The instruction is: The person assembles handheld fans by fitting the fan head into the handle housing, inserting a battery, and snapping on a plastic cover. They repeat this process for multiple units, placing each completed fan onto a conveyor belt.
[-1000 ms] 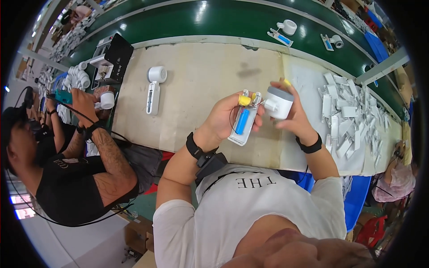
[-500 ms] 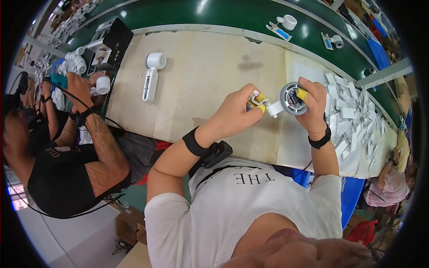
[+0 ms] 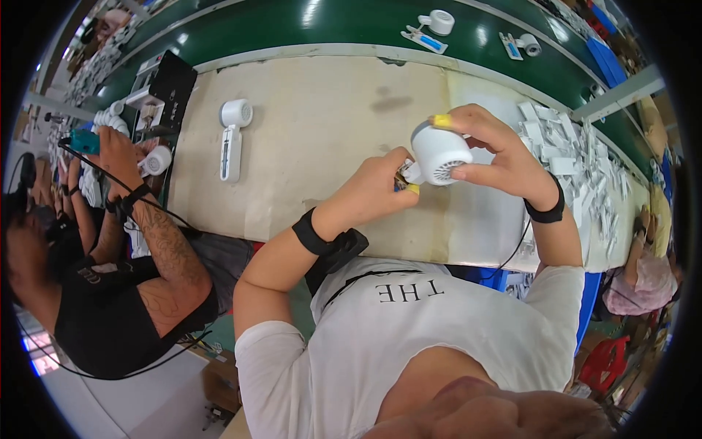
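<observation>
Between my hands is a white handheld fan-like device with a round, vented head, held above the table. My right hand grips the head, fingers over its top and thumb near the slotted end. My left hand is closed around the narrow handle end, where some inner parts show; most of that end is hidden by the fingers. Yellow covers are on fingertips of both hands. A similar white device, with a long handle, lies on the table to the left.
White plastic parts lie heaped at the table's right. Beyond the far edge runs a green conveyor carrying similar devices. A black box-shaped machine stands far left. Beside it, a co-worker's hand holds a teal tool.
My right hand has turned the device's head: the open ringed face with a circuit board showed before, now the slotted end and side wall do. The device has moved slightly left.
</observation>
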Available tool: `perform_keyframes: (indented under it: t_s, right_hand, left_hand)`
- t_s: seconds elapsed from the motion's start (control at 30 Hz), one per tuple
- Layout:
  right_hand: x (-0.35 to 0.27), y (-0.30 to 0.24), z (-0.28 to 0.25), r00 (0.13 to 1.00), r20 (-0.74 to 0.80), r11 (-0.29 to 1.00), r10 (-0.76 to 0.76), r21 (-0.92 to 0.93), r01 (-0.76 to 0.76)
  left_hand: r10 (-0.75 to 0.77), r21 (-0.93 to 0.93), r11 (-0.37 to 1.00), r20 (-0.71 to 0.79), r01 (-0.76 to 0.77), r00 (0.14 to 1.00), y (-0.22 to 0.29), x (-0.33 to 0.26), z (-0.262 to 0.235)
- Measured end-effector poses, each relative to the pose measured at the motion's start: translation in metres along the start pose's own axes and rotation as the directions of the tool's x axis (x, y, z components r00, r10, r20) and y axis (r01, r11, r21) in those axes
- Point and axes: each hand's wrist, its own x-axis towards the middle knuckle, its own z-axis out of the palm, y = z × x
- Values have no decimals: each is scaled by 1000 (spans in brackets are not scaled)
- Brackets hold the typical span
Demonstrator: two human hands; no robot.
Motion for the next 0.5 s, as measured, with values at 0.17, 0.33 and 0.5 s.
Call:
perform_keyframes:
  t_s: [0.17,0.33,0.5]
  right_hand:
    - [-3,14,2,996,-53,993,76,-82,-80]
    - [-18,39,24,992,-99,994,73,86,-64]
    - [-55,47,55,938,-331,995,103,49,-92]
  left_hand:
    - [-30,106,994,-45,35,999,-5,-4,7]
    - [-158,-152,974,91,171,983,-15,-14,15]
    - [-193,-393,882,200,259,961,-18,-13,30]
